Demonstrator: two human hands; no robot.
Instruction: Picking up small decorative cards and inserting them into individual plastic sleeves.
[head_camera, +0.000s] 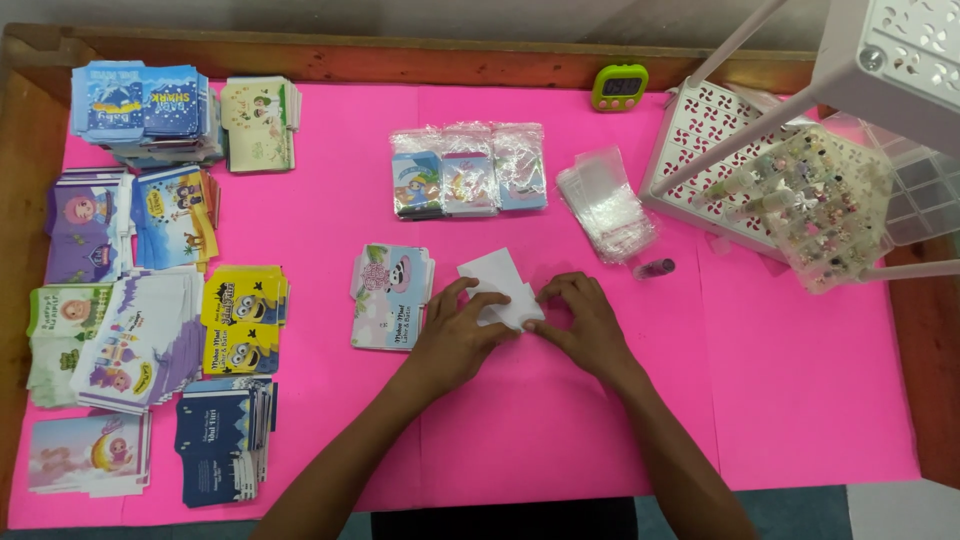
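A: Item one, the hands?

B: Left hand (455, 328) and right hand (585, 322) both rest on a white folded card (497, 285) at mid-table. Fingers of each are pressed flat on its lower edge, pinning it to the pink table cover (800, 400); neither fist is closed round it.

A: Nearest neighbours?

B: Just left of the left hand, touching or nearly so, a small stack of pale printed cards with a panda picture (390, 297). Right of the card, apart from it, a small dark vial (655, 268) lying on its side.

A: Further back?

B: Three clear bags with printed cards inside (470, 172), side by side. Beside them a loose pile of empty clear sleeves (605, 205). A green timer (620, 86) at the far wooden edge.

A: Right side?

B: A white perforated rack (700, 150), its legs crossing the view, and under it a clear compartment box of small trinkets (820, 205).

A: Left side?

B: Card stacks in columns: blue (145, 110), cream (260, 125), purple (85, 225), yellow cartoon (243, 320), navy (222, 440), pastel (90, 455).

A: Obstructions?

B: Nothing lies between the hands and the card; the rack legs screen part of the box only.
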